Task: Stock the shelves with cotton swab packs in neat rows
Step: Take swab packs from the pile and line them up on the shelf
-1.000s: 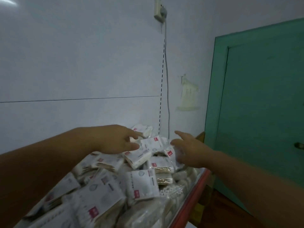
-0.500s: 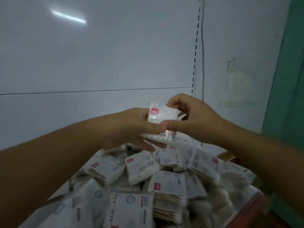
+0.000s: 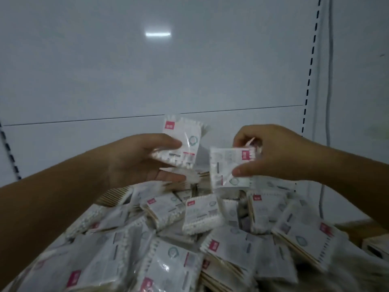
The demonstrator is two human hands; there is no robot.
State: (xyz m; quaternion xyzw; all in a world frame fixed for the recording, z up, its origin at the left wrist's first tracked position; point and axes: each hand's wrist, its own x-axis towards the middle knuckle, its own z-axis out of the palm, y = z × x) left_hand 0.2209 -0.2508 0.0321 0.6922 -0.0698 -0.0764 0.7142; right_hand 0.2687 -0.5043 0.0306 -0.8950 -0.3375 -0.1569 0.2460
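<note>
- step in hand, as i judge it: picking packs out of the loose heap to line them up; no neat row shows anywhere in view, so the stocking looks barely begun.
- the left hand (image 3: 134,161) grasps an upright pack (image 3: 183,142), thumb across its front and fingers underneath; the red label sits at the top left corner. whether a second pack lies behind it, i cannot tell.
- the right hand (image 3: 280,154) pinches a tilted pack (image 3: 228,167), thumb at the lower edge and curled fingers over the top.
- both packs are held above the heap of packs (image 3: 202,216), near each other but apart, in front of the white back panel (image 3: 189,70).
- the heap lies jumbled, packs facing all ways.
- next move likely calls for turning both packs to face the same way and squaring their edges, then setting them against the back panel.
- the film looks slippery, so a firm pinch is needed.
</note>
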